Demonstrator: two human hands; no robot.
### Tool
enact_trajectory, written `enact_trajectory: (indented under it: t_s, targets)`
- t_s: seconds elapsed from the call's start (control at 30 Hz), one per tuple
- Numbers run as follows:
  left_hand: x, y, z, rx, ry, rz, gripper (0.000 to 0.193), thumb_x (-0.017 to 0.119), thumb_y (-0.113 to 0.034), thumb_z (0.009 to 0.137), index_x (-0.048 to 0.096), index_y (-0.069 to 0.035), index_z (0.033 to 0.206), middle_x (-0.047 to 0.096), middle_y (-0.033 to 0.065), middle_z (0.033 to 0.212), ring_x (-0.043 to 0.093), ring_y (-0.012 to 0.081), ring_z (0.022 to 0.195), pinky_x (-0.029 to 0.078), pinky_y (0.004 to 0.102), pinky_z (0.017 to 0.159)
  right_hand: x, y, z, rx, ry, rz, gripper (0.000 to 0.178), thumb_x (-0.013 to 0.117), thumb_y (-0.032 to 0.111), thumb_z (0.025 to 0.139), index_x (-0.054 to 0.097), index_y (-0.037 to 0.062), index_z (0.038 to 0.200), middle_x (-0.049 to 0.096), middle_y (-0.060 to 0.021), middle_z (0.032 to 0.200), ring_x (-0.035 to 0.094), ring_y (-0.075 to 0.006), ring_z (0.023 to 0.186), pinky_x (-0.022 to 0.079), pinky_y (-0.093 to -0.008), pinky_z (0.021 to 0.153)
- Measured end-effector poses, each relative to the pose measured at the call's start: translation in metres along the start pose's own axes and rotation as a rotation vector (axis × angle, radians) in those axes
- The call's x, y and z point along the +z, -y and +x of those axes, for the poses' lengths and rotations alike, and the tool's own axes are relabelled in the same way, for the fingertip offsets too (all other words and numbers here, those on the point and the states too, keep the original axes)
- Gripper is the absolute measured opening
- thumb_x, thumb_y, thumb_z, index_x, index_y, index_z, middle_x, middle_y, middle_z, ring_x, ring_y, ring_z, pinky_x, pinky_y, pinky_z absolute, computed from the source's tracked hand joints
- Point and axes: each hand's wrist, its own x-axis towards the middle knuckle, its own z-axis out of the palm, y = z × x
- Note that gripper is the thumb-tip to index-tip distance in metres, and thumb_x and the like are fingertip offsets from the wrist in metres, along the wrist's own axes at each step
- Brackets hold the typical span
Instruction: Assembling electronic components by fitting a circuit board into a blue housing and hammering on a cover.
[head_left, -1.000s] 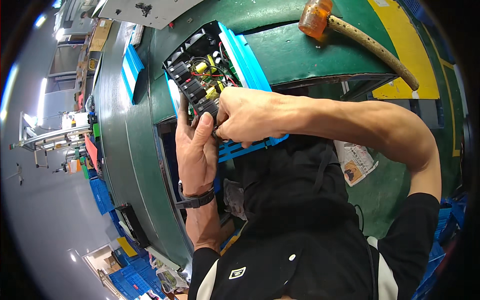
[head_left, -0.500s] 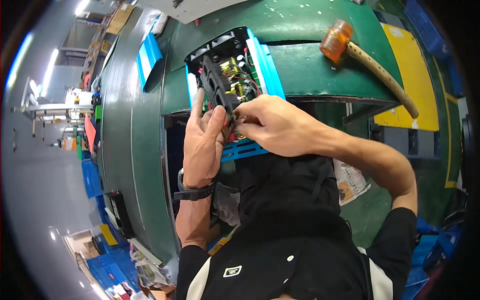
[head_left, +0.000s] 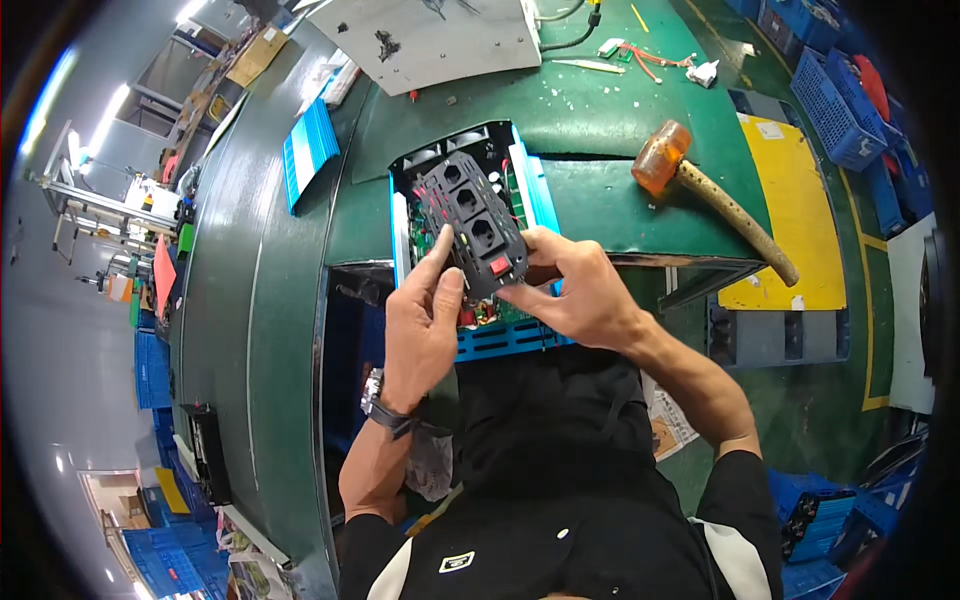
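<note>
A black socket panel [head_left: 466, 203] with three round outlets and a red switch lies tilted over an open blue metal case [head_left: 543, 200]. Its face is turned up. My left hand [head_left: 420, 330] grips the panel's lower left edge, thumb and index finger along the side. At the lower right corner, close to the red switch, my right hand [head_left: 590, 295] pinches the panel between thumb and fingers. Inside the case, part of a green circuit board [head_left: 488, 312] and some wires show; the panel hides the rest. The case's slotted blue end faces me at the bench edge.
A mallet [head_left: 662, 165] with an amber head and wooden handle lies to the right on the green bench [head_left: 590, 215]. A blue cover piece [head_left: 308, 155] lies at left. Farther back stand a white metal box [head_left: 440, 50] and loose red wires [head_left: 645, 62]. Blue crates [head_left: 838, 110] are at far right.
The panel has turned from nearly edge-on to face up, so its outlets and red switch show. My hands have shifted with it. The whole view has moved, revealing more of the bench's back.
</note>
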Motion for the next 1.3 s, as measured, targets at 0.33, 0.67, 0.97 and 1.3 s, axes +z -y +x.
enact_trajectory:
  t_s: [0.33, 0.67, 0.97, 1.3]
  targets:
    - [-0.027, -0.013, 0.023, 0.521, 0.157, 0.632, 0.062, 0.057, 0.009, 0.079, 0.062, -0.005, 0.139, 0.058, 0.0174, 0.102, 0.057, 0.0317, 0.089, 0.049, 0.0424, 0.078, 0.025, -0.013, -0.005, -0.153, -0.332, -0.183, 0.024, 0.074, 0.001, 0.08, 0.072, -0.0031, 0.104, 0.073, -0.0144, 0.08, 0.075, -0.0184, 0.074, 0.057, -0.0281, 0.066]
    - [-0.009, -0.02, 0.107, 0.85, 0.731, 0.74, 0.109, 0.078, -0.008, 0.048, 0.043, -0.006, 0.152, 0.056, 0.0163, 0.13, 0.051, 0.0367, 0.129, 0.034, 0.0454, 0.121, 0.024, -0.029, -0.007, -0.397, -0.46, -0.47, 0.015, 0.076, 0.005, 0.073, 0.07, 0.0011, 0.086, 0.069, -0.0137, 0.074, 0.067, -0.0312, 0.063, 0.055, -0.0434, 0.08]
    - [0.0, -0.025, 0.101, 0.897, 0.588, 0.737, 0.12, 0.077, -0.013, 0.038, 0.041, 0.002, 0.152, 0.052, 0.0154, 0.104, 0.053, 0.0377, 0.1, 0.045, 0.0441, 0.098, 0.014, -0.037, -0.01, -0.422, -0.385, -0.47, 0.018, 0.07, -0.001, 0.066, 0.07, -0.0023, 0.084, 0.066, -0.0144, 0.069, 0.068, -0.0324, 0.063, 0.056, -0.046, 0.094]
    - [0.005, -0.021, 0.089, 0.809, 0.467, 0.823, 0.105, 0.073, -0.011, 0.049, 0.043, 0.01, 0.147, 0.056, 0.0208, 0.108, 0.054, 0.0381, 0.101, 0.045, 0.0424, 0.096, 0.02, -0.038, 0.003, -0.434, -0.466, -0.405, 0.013, 0.065, -0.006, 0.069, 0.063, -0.0024, 0.081, 0.063, -0.0165, 0.07, 0.066, -0.036, 0.063, 0.057, -0.0391, 0.067]
